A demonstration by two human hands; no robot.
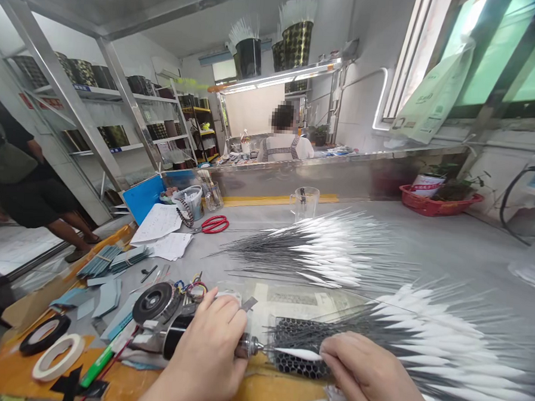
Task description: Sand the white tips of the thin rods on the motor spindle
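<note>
My left hand [215,335] is wrapped over a black cylindrical motor [176,337] with a small metal chuck [253,346] at its right end. At the chuck's tip is the thin stem of a white, spindle-shaped fishing float [302,354]. The fingers of my right hand [370,370] are closed on this float's right end. Beneath it sits a black honeycomb-patterned holder [301,365] with dark stems lying across its top. Several more white floats [448,347] with thin dark stems lie in a bundle to the right, partly behind my right hand.
A second bundle of floats [332,252] lies further back, near a glass mug [305,202]. Red scissors [215,224], papers [158,225], tape rolls [57,357] and a round black motor [157,303] are on the left. Another person [288,145] sits beyond the bench; someone stands far left.
</note>
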